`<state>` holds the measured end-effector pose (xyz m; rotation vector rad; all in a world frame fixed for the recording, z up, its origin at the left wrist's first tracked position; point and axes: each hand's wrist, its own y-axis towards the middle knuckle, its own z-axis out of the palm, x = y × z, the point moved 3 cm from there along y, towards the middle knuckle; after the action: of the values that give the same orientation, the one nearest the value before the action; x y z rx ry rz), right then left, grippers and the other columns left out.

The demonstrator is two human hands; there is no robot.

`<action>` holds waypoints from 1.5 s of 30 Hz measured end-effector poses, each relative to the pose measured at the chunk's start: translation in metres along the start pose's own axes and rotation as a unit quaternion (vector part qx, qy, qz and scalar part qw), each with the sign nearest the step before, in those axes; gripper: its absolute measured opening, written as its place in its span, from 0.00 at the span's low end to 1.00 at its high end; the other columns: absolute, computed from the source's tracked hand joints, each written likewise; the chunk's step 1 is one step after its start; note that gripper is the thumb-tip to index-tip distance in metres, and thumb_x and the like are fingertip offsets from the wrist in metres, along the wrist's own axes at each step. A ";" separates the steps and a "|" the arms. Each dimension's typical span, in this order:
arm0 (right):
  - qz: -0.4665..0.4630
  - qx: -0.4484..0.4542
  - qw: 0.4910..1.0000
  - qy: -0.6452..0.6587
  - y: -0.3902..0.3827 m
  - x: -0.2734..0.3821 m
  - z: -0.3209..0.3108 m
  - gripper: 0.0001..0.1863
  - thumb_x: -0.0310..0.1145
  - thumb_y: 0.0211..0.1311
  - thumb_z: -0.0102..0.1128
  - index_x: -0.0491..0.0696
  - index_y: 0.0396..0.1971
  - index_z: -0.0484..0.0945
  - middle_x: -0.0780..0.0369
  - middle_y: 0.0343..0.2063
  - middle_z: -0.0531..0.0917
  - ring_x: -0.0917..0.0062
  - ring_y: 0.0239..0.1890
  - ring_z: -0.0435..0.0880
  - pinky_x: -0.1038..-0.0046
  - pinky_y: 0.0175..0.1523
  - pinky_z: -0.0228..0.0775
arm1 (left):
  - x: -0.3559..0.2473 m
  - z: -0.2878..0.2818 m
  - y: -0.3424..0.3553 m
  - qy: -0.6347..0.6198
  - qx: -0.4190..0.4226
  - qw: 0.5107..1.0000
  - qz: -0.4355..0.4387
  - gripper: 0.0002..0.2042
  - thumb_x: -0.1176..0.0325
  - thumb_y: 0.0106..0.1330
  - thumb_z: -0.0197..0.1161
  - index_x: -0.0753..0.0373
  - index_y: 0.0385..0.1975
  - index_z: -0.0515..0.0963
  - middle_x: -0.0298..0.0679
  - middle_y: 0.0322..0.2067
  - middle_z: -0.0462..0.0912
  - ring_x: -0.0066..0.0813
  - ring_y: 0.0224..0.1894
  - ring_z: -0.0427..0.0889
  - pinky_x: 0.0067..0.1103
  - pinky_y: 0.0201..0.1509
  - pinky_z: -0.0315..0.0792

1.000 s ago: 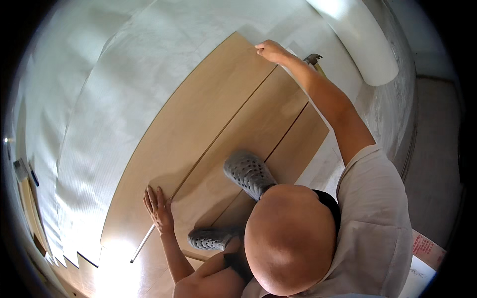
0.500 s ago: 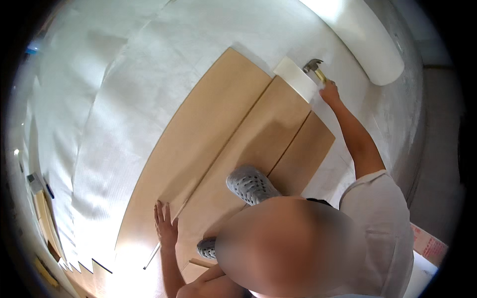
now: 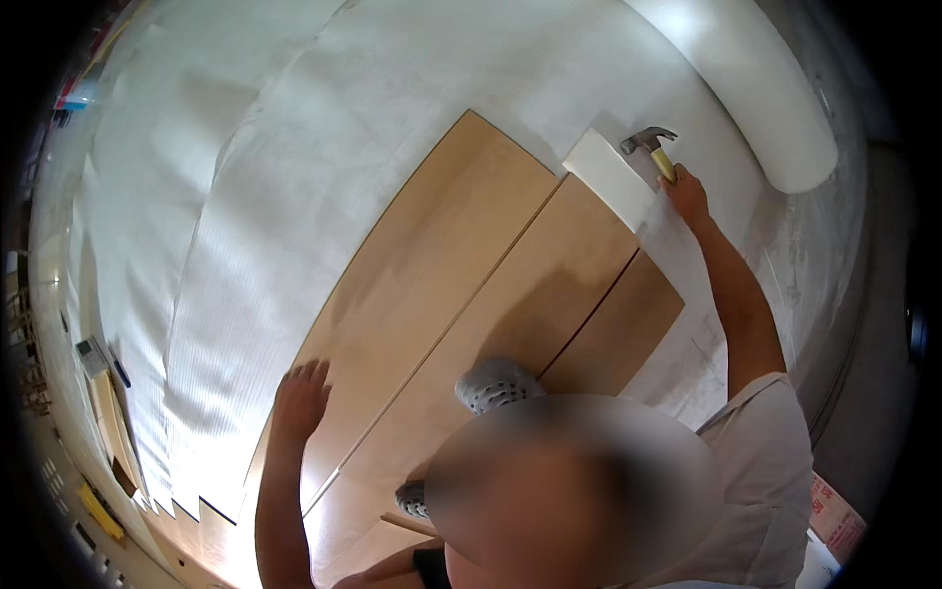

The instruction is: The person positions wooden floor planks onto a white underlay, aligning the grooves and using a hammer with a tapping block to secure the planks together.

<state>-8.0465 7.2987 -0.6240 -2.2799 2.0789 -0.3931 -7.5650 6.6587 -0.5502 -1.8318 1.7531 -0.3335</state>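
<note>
My right hand (image 3: 686, 194) grips the light-coloured handle of a claw hammer (image 3: 650, 142). The hammer's metal head is held just right of a white block (image 3: 613, 182), which lies at the end of the middle wood-coloured floor plank (image 3: 530, 250). My left hand (image 3: 302, 398) lies with its fingers stretched on the left floor plank (image 3: 422, 236), near its outer edge. A narrow seam runs between these two planks. A dark seam parts the middle plank from the right floor plank (image 3: 618, 324).
Grey perforated clogs (image 3: 496, 385) rest on the planks. White underlay (image 3: 265, 245) covers the floor on the left and far side. A thick white roll (image 3: 751, 93) lies at the far right. A red-and-white box (image 3: 834, 515) sits at the lower right.
My left hand has moved left, from beside the seam to the left plank's outer edge. My right hand still holds the hammer near the white block. The whole view has shifted slightly.
</note>
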 end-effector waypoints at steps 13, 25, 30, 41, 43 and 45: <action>-0.246 -0.074 0.966 0.036 -0.045 0.107 0.057 0.26 0.48 0.55 0.77 0.40 0.39 0.82 0.42 0.61 0.76 0.51 0.59 0.76 0.56 0.62 0.70 | -0.112 0.069 0.122 -0.050 -0.189 0.971 -0.141 0.30 0.62 0.73 0.56 0.57 0.75 0.60 0.45 0.77 0.52 0.43 0.79 0.49 0.39 0.82 0.46; -0.257 -0.045 0.964 -0.052 0.004 0.016 0.043 0.22 0.40 0.63 0.71 0.33 0.42 0.82 0.40 0.50 0.81 0.46 0.54 0.78 0.53 0.66 0.65 | -0.166 0.077 0.156 -0.163 -0.373 0.908 0.105 0.34 0.47 0.66 0.62 0.61 0.68 0.68 0.50 0.76 0.54 0.44 0.79 0.48 0.40 0.83 0.40; -0.288 0.041 0.957 0.009 -0.040 0.019 -0.005 0.22 0.40 0.66 0.68 0.38 0.51 0.83 0.46 0.53 0.83 0.56 0.56 0.78 0.55 0.68 0.63 | -0.195 0.075 0.193 -0.137 -0.383 0.901 0.153 0.31 0.48 0.70 0.58 0.59 0.69 0.68 0.46 0.76 0.55 0.44 0.80 0.46 0.38 0.82 0.42; -0.284 -0.096 0.953 0.039 -0.001 0.193 0.033 0.25 0.52 0.52 0.74 0.41 0.30 0.85 0.43 0.58 0.78 0.44 0.58 0.74 0.51 0.58 0.74 | -0.173 0.041 0.162 -0.132 -0.302 0.935 0.133 0.30 0.56 0.64 0.67 0.55 0.67 0.71 0.41 0.75 0.58 0.41 0.77 0.56 0.38 0.81 0.51; -0.247 -0.077 0.965 0.031 0.017 0.217 0.050 0.25 0.52 0.50 0.75 0.42 0.31 0.85 0.44 0.57 0.77 0.45 0.57 0.74 0.50 0.57 0.74 | -0.178 0.035 0.172 -0.150 -0.288 0.936 0.135 0.31 0.55 0.64 0.67 0.55 0.67 0.70 0.40 0.75 0.58 0.41 0.76 0.57 0.37 0.81 0.52; -0.248 -0.069 0.965 0.038 0.027 0.231 0.056 0.25 0.53 0.49 0.75 0.43 0.31 0.86 0.45 0.56 0.78 0.45 0.57 0.74 0.49 0.56 0.75 | -0.184 0.029 0.183 -0.147 -0.273 0.940 0.142 0.31 0.54 0.64 0.67 0.55 0.68 0.70 0.41 0.75 0.58 0.41 0.76 0.57 0.37 0.81 0.53</action>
<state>-8.0444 7.0606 -0.6457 -2.9066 1.5786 -0.3595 -7.7199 6.8500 -0.6378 -1.8165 1.9760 0.5702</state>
